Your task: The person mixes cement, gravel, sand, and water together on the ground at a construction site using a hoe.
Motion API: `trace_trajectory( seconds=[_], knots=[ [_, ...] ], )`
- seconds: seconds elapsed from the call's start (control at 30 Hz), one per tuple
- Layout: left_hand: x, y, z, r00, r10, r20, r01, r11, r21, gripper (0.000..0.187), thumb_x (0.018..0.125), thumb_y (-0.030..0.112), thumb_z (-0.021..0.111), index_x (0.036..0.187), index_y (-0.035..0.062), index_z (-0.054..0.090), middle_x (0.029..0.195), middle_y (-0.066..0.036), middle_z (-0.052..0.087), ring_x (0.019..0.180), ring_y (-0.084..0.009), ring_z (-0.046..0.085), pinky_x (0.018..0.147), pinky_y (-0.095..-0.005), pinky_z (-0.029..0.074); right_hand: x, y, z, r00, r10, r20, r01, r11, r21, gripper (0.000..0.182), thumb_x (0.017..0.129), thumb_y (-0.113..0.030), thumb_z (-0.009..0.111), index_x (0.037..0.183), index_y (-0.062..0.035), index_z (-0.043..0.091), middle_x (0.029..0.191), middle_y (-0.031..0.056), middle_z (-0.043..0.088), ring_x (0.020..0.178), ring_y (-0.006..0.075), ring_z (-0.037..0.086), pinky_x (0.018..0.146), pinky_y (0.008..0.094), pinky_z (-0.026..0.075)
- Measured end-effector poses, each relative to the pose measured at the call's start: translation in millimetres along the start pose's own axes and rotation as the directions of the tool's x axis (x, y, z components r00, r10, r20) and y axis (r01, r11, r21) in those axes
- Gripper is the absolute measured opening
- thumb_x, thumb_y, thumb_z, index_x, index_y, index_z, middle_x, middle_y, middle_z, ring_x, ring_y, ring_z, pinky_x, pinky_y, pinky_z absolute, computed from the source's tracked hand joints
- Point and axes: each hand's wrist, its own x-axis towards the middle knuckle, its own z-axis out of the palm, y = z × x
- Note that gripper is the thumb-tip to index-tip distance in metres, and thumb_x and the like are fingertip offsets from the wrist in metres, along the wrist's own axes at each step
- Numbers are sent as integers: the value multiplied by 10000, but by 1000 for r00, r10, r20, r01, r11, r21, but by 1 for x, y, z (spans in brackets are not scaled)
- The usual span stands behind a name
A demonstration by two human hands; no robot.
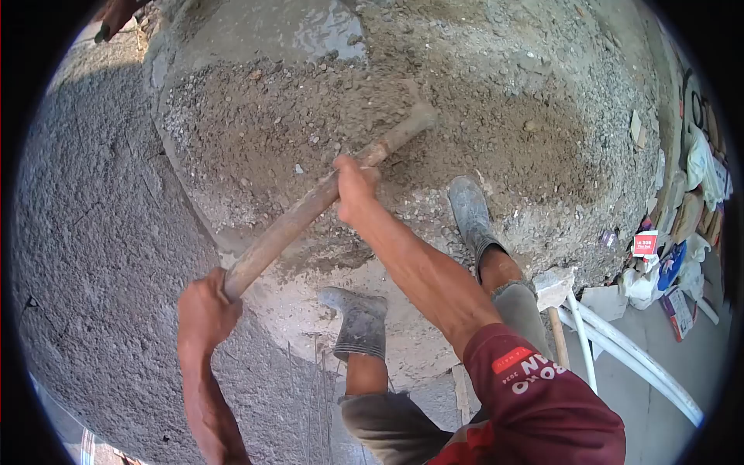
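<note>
Both my hands grip the long wooden handle of a hoe, which slants from lower left to upper right. My left hand is closed round the handle's near end. Further up, my right hand is wrapped round it below the head. The hoe's blade is blurred and hard to make out against a damp, brown-grey bed of sand and gravel. My two muddy rubber boots stand on the pale, dusty ground at the near edge of this bed.
Wet grey slurry lies beyond the gravel. A rough grey surface fills the left side. At right are white pipes, a wooden pole, a red-and-white packet, plastic bags and other litter.
</note>
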Motion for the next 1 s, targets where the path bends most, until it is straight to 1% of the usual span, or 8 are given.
trace_trajectory(
  seconds=[0.17, 0.23, 0.43, 0.53, 0.7, 0.73, 0.87, 1.0],
  knots=[
    [-91, -67, 103, 946, -324, -30, 269, 831, -486, 332, 694, 157, 760, 962, 7, 633, 728, -177, 663, 651, -277, 648, 660, -361, 513, -86, 40, 68, 964, 11, 267, 70, 954, -291, 516, 733, -104, 700, 1149, 72, 450, 1005, 173, 565, 906, 265, 575, 763, 408, 483],
    [-98, -50, 138, 927, -376, 1, 309, 760, -572, 346, 708, 174, 779, 968, 2, 630, 754, -161, 669, 672, -236, 636, 679, -350, 511, -89, 44, 60, 940, -44, 339, 113, 976, -187, 420, 753, -37, 665, 1091, 36, 426, 912, 152, 541, 738, 235, 589, 585, 381, 500],
    [-103, 95, 180, 985, 67, -157, -171, 338, -925, 626, 796, 357, 750, 1304, 57, 542, 1141, -175, 620, 933, -260, 638, 827, -372, 498, -8, -124, -77, 940, -65, 336, 119, 983, -142, 157, 789, -53, 639, 886, -42, 516, 690, 75, 547, 494, 191, 536, 438, 348, 484],
    [-140, 116, 169, 996, 65, 63, 31, 411, -911, 625, 842, 448, 670, 1325, 81, 521, 1201, -174, 590, 1009, -303, 622, 860, -391, 494, 21, -230, -192, 973, -89, 212, 178, 874, -453, 87, 811, -82, 582, 847, -21, 532, 672, 88, 525, 513, 215, 537, 472, 376, 488],
    [-211, 68, 296, 937, -344, 56, 236, 508, -829, 573, 822, 386, 652, 1280, 58, 553, 1194, -240, 596, 1108, -379, 578, 964, -427, 456, -18, -331, -387, 995, -63, -74, 9, 819, -574, 132, 791, -124, 539, 870, -37, 478, 636, 112, 518, 510, 279, 521, 490, 418, 489],
    [-237, 58, 297, 833, -491, 255, 469, 385, -795, 600, 811, 382, 660, 1267, 8, 547, 1192, -273, 586, 1089, -383, 592, 950, -441, 466, -48, -342, -409, 981, 7, -193, -118, 814, -569, 129, 783, -128, 553, 864, -43, 498, 672, 110, 540, 514, 282, 521, 490, 419, 476],
    [-290, 17, 375, 572, -770, 284, 612, 170, -773, 565, 806, 388, 664, 1141, -61, 596, 1075, -286, 633, 1003, -407, 626, 911, -472, 484, -60, -379, -553, 966, 113, -233, -243, 705, -666, 198, 798, -195, 549, 910, -34, 576, 708, 149, 625, 627, 326, 619, 586, 470, 531],
    [-282, 18, 339, 871, -491, 8, 399, 698, -595, 463, 823, 363, 610, 1075, -23, 657, 975, -303, 648, 1010, -424, 620, 900, -457, 487, -116, -412, -566, 944, 277, -177, -329, 771, -546, 180, 826, -213, 562, 893, -46, 575, 659, 120, 618, 581, 297, 618, 583, 426, 565]
  ],
)
